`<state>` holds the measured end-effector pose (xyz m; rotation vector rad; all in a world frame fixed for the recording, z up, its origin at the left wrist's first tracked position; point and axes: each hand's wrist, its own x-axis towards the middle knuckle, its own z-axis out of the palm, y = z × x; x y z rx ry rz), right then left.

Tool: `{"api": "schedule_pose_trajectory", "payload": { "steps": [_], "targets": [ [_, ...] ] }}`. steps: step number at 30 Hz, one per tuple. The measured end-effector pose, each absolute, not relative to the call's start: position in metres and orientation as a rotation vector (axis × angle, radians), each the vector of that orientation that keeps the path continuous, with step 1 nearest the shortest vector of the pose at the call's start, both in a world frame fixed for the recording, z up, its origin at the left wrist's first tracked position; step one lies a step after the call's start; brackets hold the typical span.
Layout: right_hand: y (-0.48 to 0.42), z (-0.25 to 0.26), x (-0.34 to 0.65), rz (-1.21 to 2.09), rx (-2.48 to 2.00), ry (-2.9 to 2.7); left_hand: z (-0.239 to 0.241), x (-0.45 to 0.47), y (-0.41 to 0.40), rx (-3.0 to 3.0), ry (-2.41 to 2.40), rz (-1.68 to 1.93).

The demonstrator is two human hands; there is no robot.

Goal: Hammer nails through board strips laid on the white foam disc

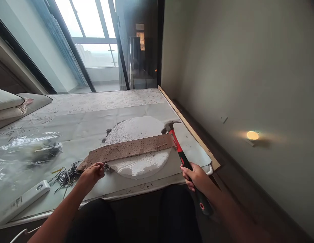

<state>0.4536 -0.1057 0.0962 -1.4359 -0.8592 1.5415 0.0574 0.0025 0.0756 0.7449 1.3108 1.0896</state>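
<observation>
A long brown board [129, 150] full of small holes lies across a round white foam disc [139, 130] on a paper-covered table [78, 125]. My right hand [194, 176] is closed round the red and black handle of a claw hammer [177, 145], whose steel head rests over the board's right end. My left hand [93, 172] sits at the board's near left edge, fingers pinched on something small that I cannot make out. A heap of loose nails [67, 175] lies just left of that hand.
A white power strip [20, 200] lies at the table's near left corner, beside crumpled clear plastic [27, 148]. Folded cushions [10, 104] sit at the far left. A wall with a small lit lamp [252, 135] runs along the right, windows behind.
</observation>
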Motion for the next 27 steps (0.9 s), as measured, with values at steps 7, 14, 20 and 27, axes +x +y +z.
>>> {"api": "schedule_pose_trajectory", "payload": {
  "steps": [7,14,20,27],
  "targets": [
    [-0.111,0.109,0.462,1.509,-1.394,-0.908,0.090,0.115,0.015,1.208,1.371,0.875],
    [-0.130,0.119,0.470,1.437,-1.397,-0.911,0.081,0.212,0.067,1.599,1.174,0.735],
    [-0.151,0.116,0.465,1.401,-1.523,-0.860,0.074,0.269,0.087,1.567,1.052,0.657],
    [-0.157,0.088,0.469,1.385,-1.587,-0.842,0.053,0.284,0.101,1.868,1.149,0.699]
  ]
}}
